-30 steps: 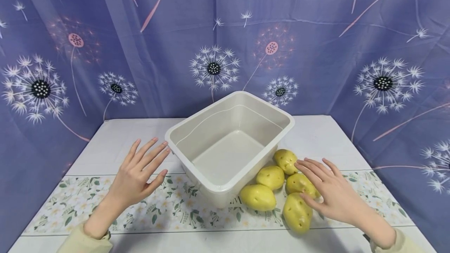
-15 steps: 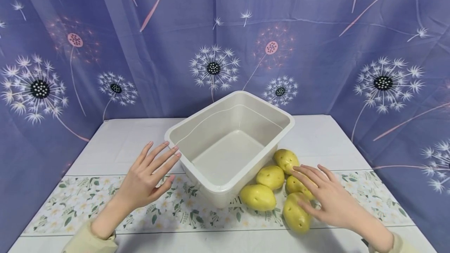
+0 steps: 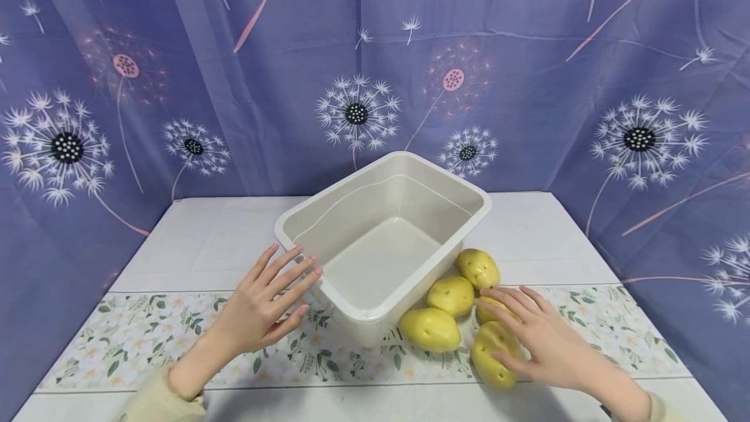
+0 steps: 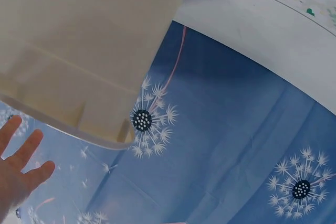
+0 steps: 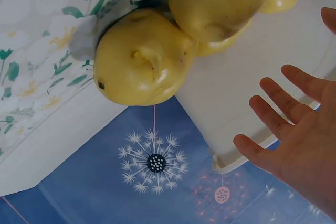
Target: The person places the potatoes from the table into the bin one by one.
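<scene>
My left hand (image 3: 260,308) has its fingers spread, their tips overlapping the near left rim of a deep off-white plastic basin (image 3: 404,295). Above several yellow potatoes (image 3: 430,329) beside the basin is my right hand (image 3: 545,344), fingers extended and nothing in its grasp. It partly covers the middle right potato (image 3: 489,311) and reaches over the edge of the front one (image 3: 492,360). In the right wrist view, the open hand (image 5: 310,140) shows against the basin wall (image 5: 226,93), with potatoes (image 5: 144,59) at its side. The left wrist view catches some spread fingers (image 4: 26,150) near the basin's rim.
The basin stands at an angle on a white table (image 3: 234,239) crossed by a floral strip (image 3: 140,337). Blue-purple curtains (image 3: 281,83) with dandelion prints enclose the back and both sides.
My left hand has shifted right, toward the basin, its fingertips now over the rim. The right hand has come slightly left and lower over the potatoes. Basin and potatoes have stayed put.
</scene>
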Available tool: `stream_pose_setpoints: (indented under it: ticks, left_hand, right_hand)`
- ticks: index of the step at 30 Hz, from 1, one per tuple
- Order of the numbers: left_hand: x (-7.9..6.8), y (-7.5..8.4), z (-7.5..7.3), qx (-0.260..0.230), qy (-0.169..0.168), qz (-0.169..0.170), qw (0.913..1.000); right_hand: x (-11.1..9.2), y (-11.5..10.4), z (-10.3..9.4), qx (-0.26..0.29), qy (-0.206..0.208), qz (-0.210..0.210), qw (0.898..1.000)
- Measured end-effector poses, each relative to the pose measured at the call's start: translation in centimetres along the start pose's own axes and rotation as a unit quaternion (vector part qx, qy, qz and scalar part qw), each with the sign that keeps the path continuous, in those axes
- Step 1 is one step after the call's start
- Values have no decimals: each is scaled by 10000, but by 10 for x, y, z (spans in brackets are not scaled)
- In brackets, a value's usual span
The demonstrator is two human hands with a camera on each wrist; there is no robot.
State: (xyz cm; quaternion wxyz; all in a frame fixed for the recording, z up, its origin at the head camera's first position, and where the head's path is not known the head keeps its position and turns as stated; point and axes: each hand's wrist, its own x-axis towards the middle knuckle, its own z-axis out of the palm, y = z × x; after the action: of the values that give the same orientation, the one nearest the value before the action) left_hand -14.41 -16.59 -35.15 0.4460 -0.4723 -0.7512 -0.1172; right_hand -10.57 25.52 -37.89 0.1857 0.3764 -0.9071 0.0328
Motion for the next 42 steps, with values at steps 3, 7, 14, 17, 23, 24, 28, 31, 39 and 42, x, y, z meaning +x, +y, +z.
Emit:
stream_pose_setpoints:
  ticks: [3,7,14,17,23,24,28,31,39,42]
  left_hand:
    - [1,1,2,12,-36,9,10000]
    - [3,3,4,69,-138,40,9999]
    - [4,9,7,105,-370,131,9992]
    - [3,10,8,108,-466,136,9988]
    - [1,13,9,31,-538,115,9985]
    - [1,13,10,13,-543,109,9985]
    - [-1,13,11,4,-587,108,9982]
    - [-2,14,12,-7,-614,111,9980]
    - [-2,14,12,-71,-623,101,9980]
    - [-2,14,12,-72,-604,106,9981]
  right_hand:
    - [-1,-1,3,17,12,-73,10000]
    - [-2,-2,9,63,135,-268,9995]
    - [-6,-7,18,32,286,-559,9980]
    - [-8,-9,21,33,268,-600,9978]
    - [-12,-12,24,65,220,-618,9978]
    - [-12,-12,24,65,205,-628,9978]
    - [-13,-13,24,67,148,-658,9977]
    - [-14,-13,24,53,93,-665,9977]
    - [-16,-11,27,124,-5,-729,9973]
    - [-16,-8,29,190,51,-814,9965]
